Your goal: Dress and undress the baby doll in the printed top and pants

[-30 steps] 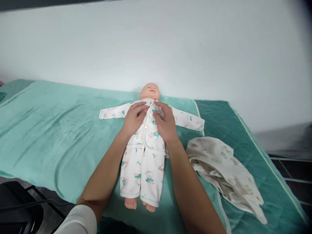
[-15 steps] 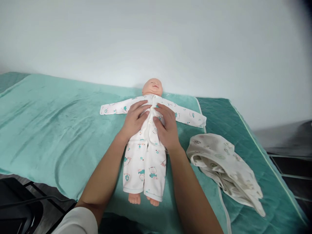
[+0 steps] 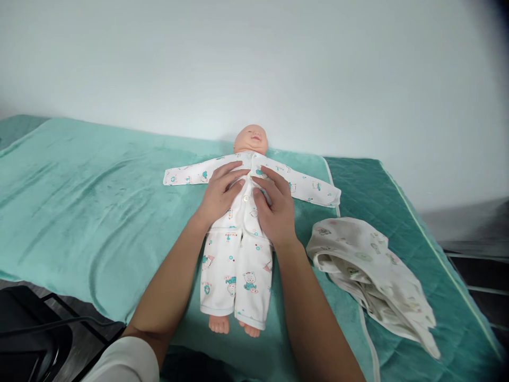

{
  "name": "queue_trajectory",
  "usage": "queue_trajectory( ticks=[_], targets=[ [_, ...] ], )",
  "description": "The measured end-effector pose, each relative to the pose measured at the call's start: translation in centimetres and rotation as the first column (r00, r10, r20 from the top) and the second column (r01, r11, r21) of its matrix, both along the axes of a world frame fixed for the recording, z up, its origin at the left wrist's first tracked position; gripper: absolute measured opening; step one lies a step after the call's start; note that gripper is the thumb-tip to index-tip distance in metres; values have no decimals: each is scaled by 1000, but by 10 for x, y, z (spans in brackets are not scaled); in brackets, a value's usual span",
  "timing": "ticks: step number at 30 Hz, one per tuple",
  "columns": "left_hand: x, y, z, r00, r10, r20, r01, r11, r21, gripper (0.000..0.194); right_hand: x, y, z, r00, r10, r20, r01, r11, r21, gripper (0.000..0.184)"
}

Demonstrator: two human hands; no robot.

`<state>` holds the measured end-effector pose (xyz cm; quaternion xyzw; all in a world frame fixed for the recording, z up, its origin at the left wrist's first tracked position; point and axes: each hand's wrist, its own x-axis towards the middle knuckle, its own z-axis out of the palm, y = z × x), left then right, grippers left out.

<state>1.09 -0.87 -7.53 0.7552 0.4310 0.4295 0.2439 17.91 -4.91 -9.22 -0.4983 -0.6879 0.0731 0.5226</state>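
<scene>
Left hand (image 3: pixel 222 192) and right hand (image 3: pixel 277 206) rested on the shirt (image 3: pixel 237 216) of a doll (image 3: pixel 252 139).
The fingers of both are loosely spread, a button (image 3: pixel 245 199) seen between the hands; beneath them the doll is laid face-up on a blanket (image 3: pixel 107 207), and a crumpled cloth (image 3: pixel 369 257) is seen to their right.

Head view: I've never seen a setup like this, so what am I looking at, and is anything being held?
There is no machine here: a person's bare left hand and right hand are at work, seen from a camera worn on the head, looking forward and down. A doll lies face up on a light teal blanket, wearing a printed white top and matching trousers. Both hands touch the top's front; whether they pinch the fabric, I can't tell. Beside the doll lies a crumpled pale cloth.
</scene>
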Motion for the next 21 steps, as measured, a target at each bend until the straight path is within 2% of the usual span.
queue_trajectory(
  ticks=[8,21],
  targets=[
    [-1,1,-2,999,-22,37,23,999,-25,31,-1,3,-1,997,-31,72,28,999,45,29],
    [-2,3,-3,994,-33,104,40,997,-64,32,-8,-10,9,930,-77,361,113,991,-78,40]
  ],
)
